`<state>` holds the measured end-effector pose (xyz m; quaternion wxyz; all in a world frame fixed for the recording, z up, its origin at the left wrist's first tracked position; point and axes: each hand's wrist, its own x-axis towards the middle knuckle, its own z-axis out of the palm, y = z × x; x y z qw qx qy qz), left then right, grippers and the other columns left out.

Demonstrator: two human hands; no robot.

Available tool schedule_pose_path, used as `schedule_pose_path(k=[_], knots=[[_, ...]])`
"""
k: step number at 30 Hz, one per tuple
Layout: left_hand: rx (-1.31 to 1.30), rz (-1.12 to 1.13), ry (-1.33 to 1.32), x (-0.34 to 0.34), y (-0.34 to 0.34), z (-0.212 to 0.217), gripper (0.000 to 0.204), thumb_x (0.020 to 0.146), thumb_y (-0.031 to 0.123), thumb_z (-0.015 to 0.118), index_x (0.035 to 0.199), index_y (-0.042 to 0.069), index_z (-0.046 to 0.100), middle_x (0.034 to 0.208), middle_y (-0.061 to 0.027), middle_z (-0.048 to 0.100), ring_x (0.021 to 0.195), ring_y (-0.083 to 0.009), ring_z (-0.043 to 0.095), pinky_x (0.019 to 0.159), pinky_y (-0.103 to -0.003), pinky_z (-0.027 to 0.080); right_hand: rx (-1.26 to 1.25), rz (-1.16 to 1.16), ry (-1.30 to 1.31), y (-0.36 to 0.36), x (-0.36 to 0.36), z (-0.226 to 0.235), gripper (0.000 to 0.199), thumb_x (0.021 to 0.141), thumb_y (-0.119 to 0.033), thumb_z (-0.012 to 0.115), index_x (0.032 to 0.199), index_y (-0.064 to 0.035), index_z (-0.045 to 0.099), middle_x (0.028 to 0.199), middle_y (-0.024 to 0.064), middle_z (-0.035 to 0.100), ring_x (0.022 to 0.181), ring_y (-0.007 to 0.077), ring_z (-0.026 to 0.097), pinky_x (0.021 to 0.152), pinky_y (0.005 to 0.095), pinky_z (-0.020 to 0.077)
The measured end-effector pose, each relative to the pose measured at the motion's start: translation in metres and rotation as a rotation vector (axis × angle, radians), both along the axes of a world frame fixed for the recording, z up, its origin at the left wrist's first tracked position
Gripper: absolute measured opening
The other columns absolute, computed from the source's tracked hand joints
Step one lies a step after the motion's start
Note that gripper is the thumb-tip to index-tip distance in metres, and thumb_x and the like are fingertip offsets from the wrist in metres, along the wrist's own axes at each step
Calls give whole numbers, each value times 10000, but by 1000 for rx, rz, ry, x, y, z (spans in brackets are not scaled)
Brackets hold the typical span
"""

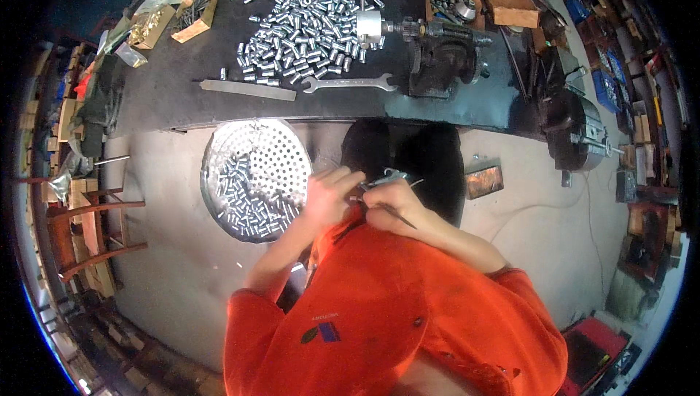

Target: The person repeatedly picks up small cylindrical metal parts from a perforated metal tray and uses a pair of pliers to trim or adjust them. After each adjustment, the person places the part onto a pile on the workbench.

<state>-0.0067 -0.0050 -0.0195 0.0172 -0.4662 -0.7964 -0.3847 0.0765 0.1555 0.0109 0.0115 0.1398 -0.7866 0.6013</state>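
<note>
Both hands are close together in front of my orange-clad chest. My right hand (397,203) is closed around a slim metal tool (399,218); its dark thin end slants out below the fingers. Grey metal parts show above that hand, but the tool's exact kind is unclear. Curled fingers on my left hand (332,192) meet the right hand, and a small shiny piece shows between the two. What the left fingers themselves grip is hidden. Beyond the left hand is a round perforated metal basin (273,149) partly filled with small metal sleeves (251,203).
On the dark bench lie a heap of shiny sleeves (310,35), an open-ended wrench (350,84) and a flat metal bar (248,90). A dark machine fixture (445,60) stands right of them. Boxes of brass parts (149,28) are far left. A wooden chair (95,228) stands left.
</note>
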Motion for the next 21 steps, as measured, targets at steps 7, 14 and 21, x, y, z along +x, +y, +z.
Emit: schedule_pose_path(k=[7,14,21], knots=[[-83,54,95,-35,-1,-16,249,590,37,636,836,76,640,674,-90,594,579,-279,585,525,-371,478,19,-73,17,21,14,15,201,632,-4,530,527,-34,361,468,71,303,402,170,332,407,303,263],[-245,208,252,-166,29,19,169,710,165,636,857,83,646,712,-142,624,638,-325,613,583,-403,496,59,-206,4,37,27,34,214,610,26,505,501,-38,332,462,44,266,423,116,286,406,290,240],[216,461,-177,-232,36,43,382,747,138,621,1110,27,583,743,-120,662,643,-233,639,630,-333,485,60,-169,11,27,30,19,221,641,-43,528,514,-37,347,472,42,267,419,118,298,411,293,247]])
